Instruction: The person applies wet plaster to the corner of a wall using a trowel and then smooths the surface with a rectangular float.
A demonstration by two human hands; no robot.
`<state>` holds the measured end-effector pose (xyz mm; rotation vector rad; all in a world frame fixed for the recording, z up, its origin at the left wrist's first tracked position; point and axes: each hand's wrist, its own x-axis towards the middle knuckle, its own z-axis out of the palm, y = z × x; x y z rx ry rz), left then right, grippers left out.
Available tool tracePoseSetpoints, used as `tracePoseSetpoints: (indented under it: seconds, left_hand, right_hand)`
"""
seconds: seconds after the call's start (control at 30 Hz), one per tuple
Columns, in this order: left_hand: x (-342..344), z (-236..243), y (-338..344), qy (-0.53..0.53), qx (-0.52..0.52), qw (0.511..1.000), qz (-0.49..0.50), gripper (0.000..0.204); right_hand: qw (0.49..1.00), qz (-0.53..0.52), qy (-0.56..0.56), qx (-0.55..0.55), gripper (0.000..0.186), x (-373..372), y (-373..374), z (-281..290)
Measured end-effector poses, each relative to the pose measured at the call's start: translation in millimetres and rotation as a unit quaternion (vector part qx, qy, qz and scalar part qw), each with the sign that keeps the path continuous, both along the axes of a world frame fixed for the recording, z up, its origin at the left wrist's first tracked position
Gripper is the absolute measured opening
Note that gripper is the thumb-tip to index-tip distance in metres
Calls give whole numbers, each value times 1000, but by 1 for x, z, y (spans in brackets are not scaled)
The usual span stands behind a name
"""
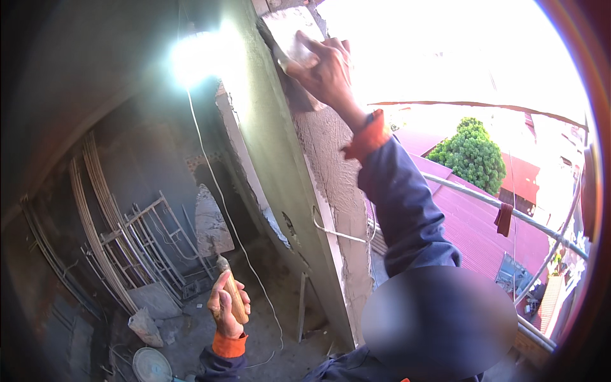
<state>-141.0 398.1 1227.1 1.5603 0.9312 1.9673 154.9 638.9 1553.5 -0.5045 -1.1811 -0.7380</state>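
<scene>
My left hand [226,304] grips the wooden handle [235,286] of a trowel, its pointed blade [213,223] raised and coated with grey mortar. High at top centre, my right hand [321,67] holds a pale, flat, rectangular tool [286,32] against the upper part of a narrow plastered column [334,165], fingers bent over it. Beside that rough grey plaster runs a smoother greenish board or wall face [273,153]. A bent metal rod [337,232] crosses the column lower down. A blurred dark rounded shape [439,318] hides the lower right.
A bright lamp [191,57] hangs with a white cord. Scaffold frames and poles [146,235] lean at left, above a sack [145,328] and a round basin [151,366]. A metal railing [471,194] borders the open right side, with roofs and a tree below.
</scene>
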Motion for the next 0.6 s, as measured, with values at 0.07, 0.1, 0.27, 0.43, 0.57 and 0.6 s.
tracePoseSetpoints:
  seconds: [0.07,0.1,0.27,0.43,0.57,0.6]
  left_hand:
    - [7,5,0,-14,-14,1000,-14,56]
    - [9,6,1,-18,-15,1000,-19,56]
    - [17,3,11,-22,2,1000,-5,58]
    - [10,5,-1,-60,-42,997,8,64]
    - [9,1,13,-67,-76,995,6,70]
    - [7,-2,13,-66,-71,995,17,70]
  right_hand:
    - [998,-16,43,-39,66,25,14,3]
    - [996,-21,65,-57,67,33,23,12]
    - [996,30,85,-13,59,14,-7,58]
    - [996,26,48,-74,75,3,6,-7]
    - [980,151,95,-84,63,36,27,52]
    - [981,147,83,-93,63,32,18,63]
